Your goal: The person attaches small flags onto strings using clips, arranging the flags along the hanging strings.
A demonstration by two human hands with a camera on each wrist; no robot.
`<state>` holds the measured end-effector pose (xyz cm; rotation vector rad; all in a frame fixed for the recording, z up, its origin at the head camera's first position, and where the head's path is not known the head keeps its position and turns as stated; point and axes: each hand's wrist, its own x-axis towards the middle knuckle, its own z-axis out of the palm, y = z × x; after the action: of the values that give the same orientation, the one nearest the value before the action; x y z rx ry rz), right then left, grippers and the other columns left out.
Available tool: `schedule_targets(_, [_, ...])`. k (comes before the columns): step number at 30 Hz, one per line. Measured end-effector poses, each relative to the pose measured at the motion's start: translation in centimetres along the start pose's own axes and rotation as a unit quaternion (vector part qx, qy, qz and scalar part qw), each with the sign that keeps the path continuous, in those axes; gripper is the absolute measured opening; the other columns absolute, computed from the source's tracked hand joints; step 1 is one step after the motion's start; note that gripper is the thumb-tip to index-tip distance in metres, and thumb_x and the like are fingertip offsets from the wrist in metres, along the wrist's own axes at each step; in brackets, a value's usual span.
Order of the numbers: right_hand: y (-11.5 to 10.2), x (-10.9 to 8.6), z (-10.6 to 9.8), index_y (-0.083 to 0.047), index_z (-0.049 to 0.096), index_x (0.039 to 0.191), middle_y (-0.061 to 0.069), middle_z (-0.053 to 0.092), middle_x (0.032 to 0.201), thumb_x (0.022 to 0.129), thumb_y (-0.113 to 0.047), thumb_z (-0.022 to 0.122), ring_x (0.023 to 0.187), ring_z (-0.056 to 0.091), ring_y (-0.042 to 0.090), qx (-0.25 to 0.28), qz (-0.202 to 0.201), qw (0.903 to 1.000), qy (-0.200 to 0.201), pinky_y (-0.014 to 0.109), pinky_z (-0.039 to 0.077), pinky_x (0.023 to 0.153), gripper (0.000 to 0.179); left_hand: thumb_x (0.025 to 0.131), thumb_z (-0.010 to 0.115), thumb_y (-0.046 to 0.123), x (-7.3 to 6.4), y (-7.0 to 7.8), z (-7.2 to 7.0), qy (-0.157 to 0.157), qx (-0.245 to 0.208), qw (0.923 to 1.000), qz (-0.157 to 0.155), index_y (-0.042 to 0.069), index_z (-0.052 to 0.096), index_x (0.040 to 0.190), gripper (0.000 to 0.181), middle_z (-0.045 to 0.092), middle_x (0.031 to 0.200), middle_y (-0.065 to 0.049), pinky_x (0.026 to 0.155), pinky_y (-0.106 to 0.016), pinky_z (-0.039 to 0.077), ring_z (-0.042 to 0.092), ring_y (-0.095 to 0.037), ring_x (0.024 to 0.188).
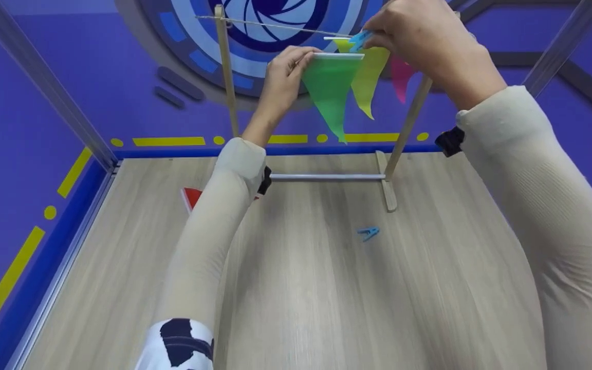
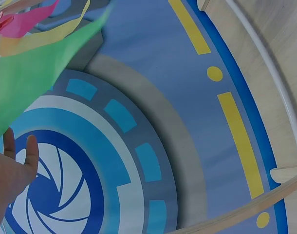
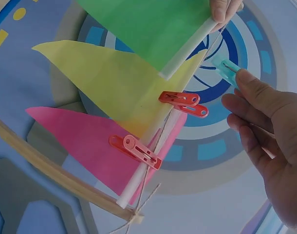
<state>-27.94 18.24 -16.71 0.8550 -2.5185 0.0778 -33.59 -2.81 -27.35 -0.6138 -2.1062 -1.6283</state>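
My left hand [image 1: 288,74] pinches the white-edged top of a green pennant [image 1: 331,85], which hangs point down in front of the string [image 1: 285,26]. In my right hand [image 1: 419,36] a blue clothespin [image 1: 360,40] is pinched between thumb and fingers, close to the string. A yellow pennant [image 3: 114,85] and a pink pennant [image 3: 90,141] hang from the string in the right wrist view. A red clothespin [image 3: 185,101] and a pink clothespin [image 3: 139,153] grip their white edges. Another blue clothespin [image 1: 368,233] lies on the table.
A wooden stand has a left post [image 1: 226,67], a right post [image 1: 411,121] and a white crossbar [image 1: 327,177]. A red pennant [image 1: 191,198] lies on the table [image 1: 301,288], partly behind the left sleeve. Behind the stand rises a blue patterned wall [image 1: 95,77].
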Motion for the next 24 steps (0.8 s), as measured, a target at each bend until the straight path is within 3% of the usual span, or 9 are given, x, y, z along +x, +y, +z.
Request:
schedule_targets(4, [0.1,0.0,-0.5,-0.004,0.065,0.121,0.019,0.065,0.111,0.096,-0.024,0.051,0.102,0.062,0.037,0.015,0.032,0.999,-0.027,0.047,0.049,0.09,0.034,0.096,0.052,0.016,0.1,0.4,0.0,0.01,0.012,0.9999,0.007,0.003,0.069,0.108,0.025,0.065,0.107,-0.007,0.082,-0.018,0.042,0.057,-0.013,0.094])
schedule_targets(11, [0.2,0.1,-0.9,-0.006,0.062,0.125,0.017,0.063,0.116,0.098,-0.023,0.047,0.102,0.06,0.035,0.028,0.075,0.9953,-0.055,0.047,0.047,0.093,0.035,0.095,0.053,0.024,1.4,-1.1,0.0,0.013,0.024,0.9992,0.029,0.01,0.07,0.107,0.026,0.065,0.105,0.0,0.081,-0.018,0.041,0.055,-0.009,0.092])
schedule_targets(16, [0.4,0.5,-0.5,-0.006,0.062,0.125,0.017,0.062,0.117,0.098,-0.022,0.048,0.103,0.059,0.035,0.023,0.078,0.9951,-0.057,0.047,0.046,0.095,0.034,0.094,0.054,0.028,2.1,-1.6,0.1,0.029,0.038,0.9983,0.034,0.014,0.071,0.106,0.025,0.065,0.104,0.005,0.086,-0.016,0.038,0.054,-0.005,0.093])
schedule_targets(24, [0.2,2.0,0.3,-0.005,0.064,0.122,0.018,0.062,0.115,0.097,-0.02,0.05,0.103,0.059,0.035,0.003,0.073,0.9956,-0.058,0.046,0.046,0.095,0.033,0.094,0.054,0.023,2.8,-2.0,0.2,0.056,0.011,0.9978,0.033,0.011,0.07,0.106,0.023,0.065,0.11,0.001,0.087,-0.015,0.041,0.056,-0.004,0.098])
